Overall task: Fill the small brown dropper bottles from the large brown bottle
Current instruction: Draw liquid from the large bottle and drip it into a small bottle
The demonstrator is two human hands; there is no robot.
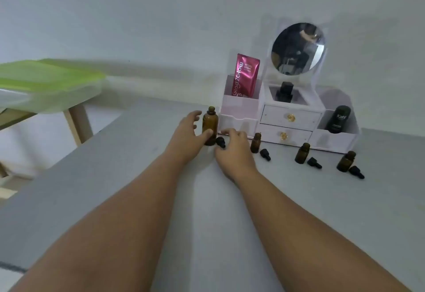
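On the grey table (322, 211), against the wall: a white organiser (290, 117) with drawers and a round mirror. All places below are taken from it.

Large brown bottle (210, 124) stands upright just in front of the organiser's left end, mouth uncapped. Left hand (186, 134) is at it, thumb on the bottle's front. The other fingers are spread and curved beside its far side, not plainly closed round it.

Right hand (234, 147) is in front of the organiser's left drawers, fingers loosely curled toward the table. A black dropper cap (220, 141) lies at its fingertips; cannot tell whether it is pinched.

Along the organiser's front stand the first small bottle (256, 142), second small bottle (302, 153) and third small bottle (346, 161). All are upright and open. Small caps (314, 163) lie on their sides, one just beside each.

Progress, as a judgement: uncapping looks done and pouring is not under way. Fill levels do not show through the dark glass, so probably all three small bottles are left to fill and recap.

Room: wide bare table from the organiser toward the person. The organiser stands close behind the bottles. The table's left edge runs near the large bottle, beyond the organiser's left end. The loose caps could roll.
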